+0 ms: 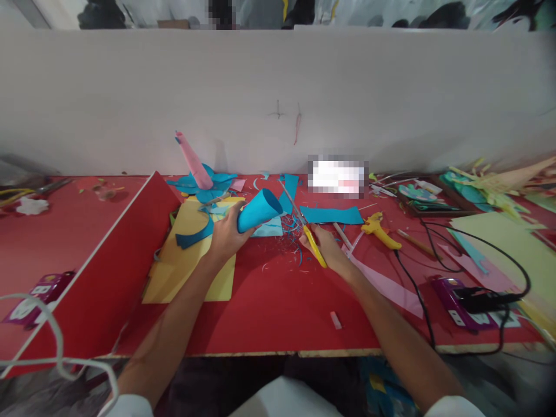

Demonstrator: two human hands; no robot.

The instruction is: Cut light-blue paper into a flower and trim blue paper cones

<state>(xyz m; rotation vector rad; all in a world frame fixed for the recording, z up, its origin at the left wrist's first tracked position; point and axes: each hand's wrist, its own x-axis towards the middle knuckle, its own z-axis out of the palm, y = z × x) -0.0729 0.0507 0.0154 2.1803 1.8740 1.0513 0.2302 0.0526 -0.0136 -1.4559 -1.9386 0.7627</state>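
Note:
My left hand (226, 233) is wrapped round a blue paper tube (256, 212), whose open end tilts up to the right. In my right hand (326, 244) is a pair of scissors (313, 243) with yellow handles, blades pointing up and left, a short way right of the tube. Thin paper shreds (292, 234) lie scattered on the red table between my hands. A blue paper strip (332, 215) rests just beyond my right hand. Yellow sheets (195, 272) lie beneath my left hand, with a curved blue offcut (193, 234) on top.
A pink paper cone (194, 162) stands on blue paper at the back left. Right of my hand lie a yellow glue gun (382, 231) with a black cord, a pink strip (386, 284) and a purple power box (460, 304). A red divider (108, 272) rises on the left.

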